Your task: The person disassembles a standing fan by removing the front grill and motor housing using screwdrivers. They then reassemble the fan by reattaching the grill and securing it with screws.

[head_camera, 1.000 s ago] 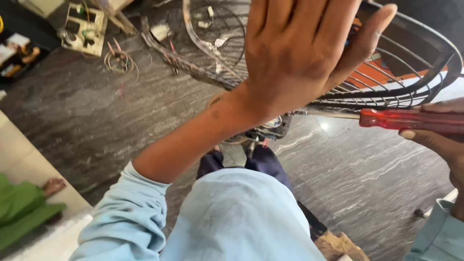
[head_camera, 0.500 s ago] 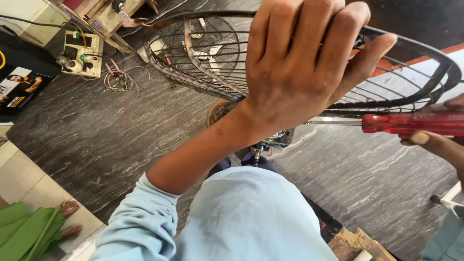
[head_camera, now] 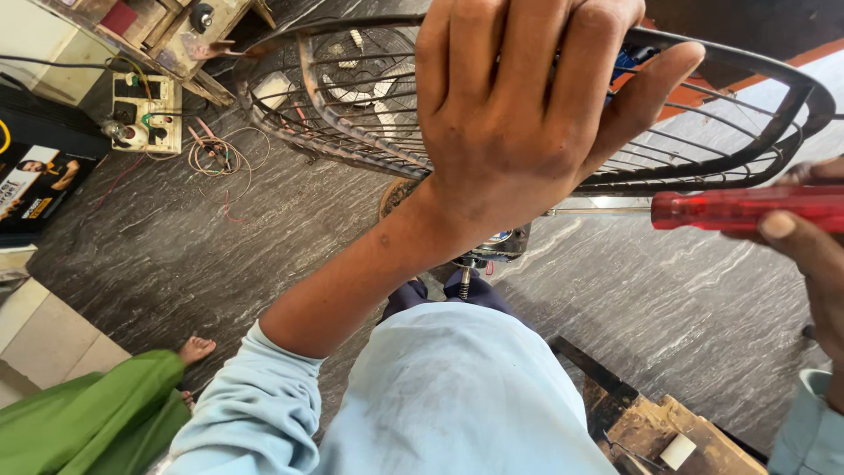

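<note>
Lying at the far left, a green-clad leg [head_camera: 79,413] of another person ends in a bare foot [head_camera: 195,349] on the dark marbled floor [head_camera: 176,264]. Above it, a black printed box [head_camera: 40,180] sits beside a cream switchboard [head_camera: 147,113] with sockets, and a loose coil of thin wires [head_camera: 218,157] lies on the floor just to the right. A worn wooden frame [head_camera: 189,35] stands at the top left.

Next comes the round wire fan guard [head_camera: 352,114], dark and rusty, held tilted above the floor, with a second guard lying behind it. The left hand [head_camera: 527,105], in a pale blue sleeve [head_camera: 255,413], is spread across the guard's middle with fingers closed over its wires, gripping it. Below the wrist, part of the fan motor [head_camera: 501,246] shows, touching the guard's underside.

A screwdriver with a red handle [head_camera: 747,209] lies level, its steel shaft pointing left toward the guard's hub; where the tip ends is hidden behind the left hand. The right hand [head_camera: 813,255] wraps the handle at the frame's right edge. A scarred wooden block [head_camera: 668,431] sits at the lower right.
</note>
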